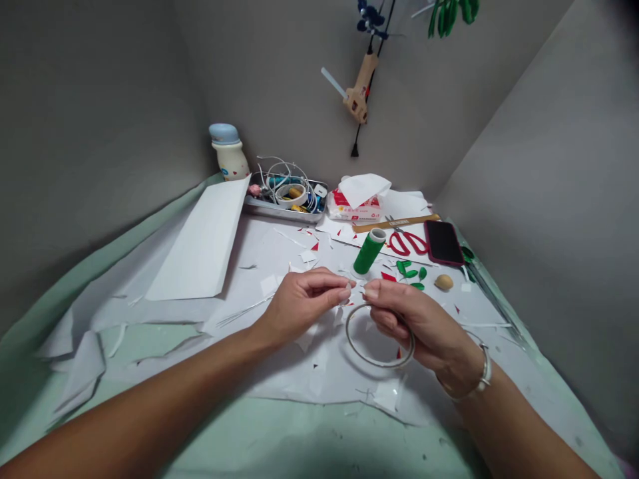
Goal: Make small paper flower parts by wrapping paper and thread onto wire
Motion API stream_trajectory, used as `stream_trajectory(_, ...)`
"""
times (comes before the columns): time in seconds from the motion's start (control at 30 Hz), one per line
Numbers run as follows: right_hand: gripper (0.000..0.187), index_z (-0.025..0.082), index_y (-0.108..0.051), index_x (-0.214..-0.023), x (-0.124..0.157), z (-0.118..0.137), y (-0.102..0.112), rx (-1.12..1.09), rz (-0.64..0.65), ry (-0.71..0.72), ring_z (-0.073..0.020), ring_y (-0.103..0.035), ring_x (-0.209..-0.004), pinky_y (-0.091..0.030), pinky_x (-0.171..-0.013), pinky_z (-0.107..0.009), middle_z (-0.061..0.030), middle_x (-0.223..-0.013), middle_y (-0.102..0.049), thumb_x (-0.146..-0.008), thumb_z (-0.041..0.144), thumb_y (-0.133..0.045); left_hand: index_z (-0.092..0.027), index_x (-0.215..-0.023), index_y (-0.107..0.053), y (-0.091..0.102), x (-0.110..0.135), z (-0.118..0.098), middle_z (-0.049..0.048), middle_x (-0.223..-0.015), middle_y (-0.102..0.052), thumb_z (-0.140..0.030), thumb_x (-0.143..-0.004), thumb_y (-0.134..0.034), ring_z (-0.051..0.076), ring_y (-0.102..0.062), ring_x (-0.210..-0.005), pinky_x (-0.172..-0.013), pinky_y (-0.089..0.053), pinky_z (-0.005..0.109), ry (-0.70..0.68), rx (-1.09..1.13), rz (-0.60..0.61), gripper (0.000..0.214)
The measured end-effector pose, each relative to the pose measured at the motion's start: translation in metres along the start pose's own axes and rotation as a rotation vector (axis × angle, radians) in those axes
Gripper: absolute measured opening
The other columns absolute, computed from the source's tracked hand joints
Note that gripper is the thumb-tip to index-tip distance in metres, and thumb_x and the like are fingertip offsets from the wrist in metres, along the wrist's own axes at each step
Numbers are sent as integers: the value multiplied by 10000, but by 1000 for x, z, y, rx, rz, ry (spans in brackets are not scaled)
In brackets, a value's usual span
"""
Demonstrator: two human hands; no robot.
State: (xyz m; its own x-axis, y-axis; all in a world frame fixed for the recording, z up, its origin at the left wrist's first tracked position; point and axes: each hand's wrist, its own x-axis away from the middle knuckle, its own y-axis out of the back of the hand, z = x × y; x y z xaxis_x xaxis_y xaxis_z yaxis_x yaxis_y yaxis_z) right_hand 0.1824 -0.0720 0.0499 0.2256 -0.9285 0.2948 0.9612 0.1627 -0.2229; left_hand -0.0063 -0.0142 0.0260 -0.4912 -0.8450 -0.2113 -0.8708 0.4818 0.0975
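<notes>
My right hand [407, 316] is closed, its fingers through and around a thin pale ring [351, 342] that looks like a narrow roll of tape. Its thumb and forefinger are pinched together near my left fingertips. My left hand [309, 299] is also pinched, thumb against forefinger, and what lies between them is too small to make out. A small gap separates the two hands. Just behind them stands a spool of green thread [369, 253], slightly tilted in view. Thin wires [244, 311] lie on the paper by my left wrist.
Around the white paper lie scissors [407, 243], a phone [443, 243], green leaf shapes [410, 273] and a wooden ruler [394, 223]. Behind are a metal tray [284, 214] of threads, a tissue pack [354, 207] and a jar [230, 156]. A glue gun [360, 90] hangs above.
</notes>
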Motion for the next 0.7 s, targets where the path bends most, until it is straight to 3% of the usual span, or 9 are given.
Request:
stream_trajectory(0.33, 176, 170, -549, -762, 5, 3, -10, -44, 3, -21, -37, -228, -414, -144, -409, -204, 85, -499, -399, -881, 291, -597, -244, -968, -773, -2, 4, 1, 42, -926, -742, -211, -822, -706, 144, -676, -835, -774, -522, 274, -186, -75, 32, 163)
stream_trajectory(0.7, 215, 167, -565, -759, 4, 0, -9, -13, 19, -8, -44, -228, -422, -151, -411, -209, 87, -492, -393, -881, 339, -611, -251, -967, -771, -4, 5, -3, 40, -889, -749, -220, -828, -696, 148, -680, -808, -772, -536, 278, -248, -153, 27, 161)
